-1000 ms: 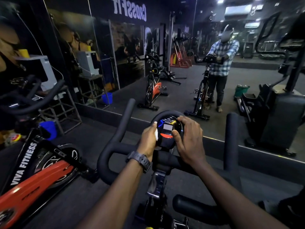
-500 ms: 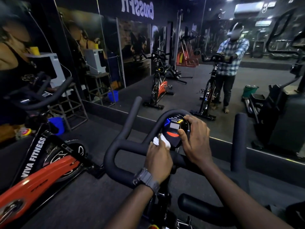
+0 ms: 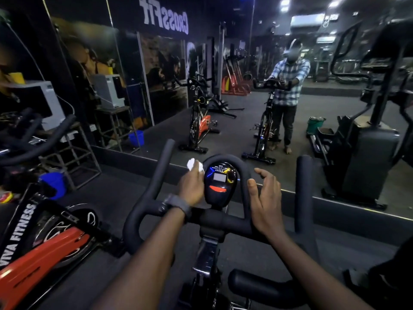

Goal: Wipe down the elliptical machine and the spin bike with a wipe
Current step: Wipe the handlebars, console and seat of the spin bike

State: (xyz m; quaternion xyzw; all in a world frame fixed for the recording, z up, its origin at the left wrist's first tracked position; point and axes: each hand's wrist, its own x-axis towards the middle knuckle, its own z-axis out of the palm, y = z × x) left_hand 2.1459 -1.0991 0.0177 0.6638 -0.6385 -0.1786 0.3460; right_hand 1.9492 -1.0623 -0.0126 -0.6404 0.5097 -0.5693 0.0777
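The spin bike's black handlebar [image 3: 143, 211] fills the lower middle of the head view, with its small console [image 3: 220, 186] inside a padded loop. My left hand [image 3: 192, 186] grips a crumpled white wipe [image 3: 194, 164] and presses it against the console's left side. My right hand [image 3: 267, 198] rests with fingers apart against the loop's right side, holding nothing. The elliptical machine [image 3: 366, 153] shows as a reflection in the wall mirror at the right.
A red and black bike marked VIVA FITNESS [image 3: 40, 249] stands close on my left. The wall mirror [image 3: 234, 121] ahead reflects a person at this bike and a green bucket [image 3: 315, 124]. A blue bucket [image 3: 54, 183] and a metal stand [image 3: 73, 153] sit at the left.
My left hand has slid the wipe up from the bar below the console to its upper left side. My right hand has let go of the console and opened against the loop.
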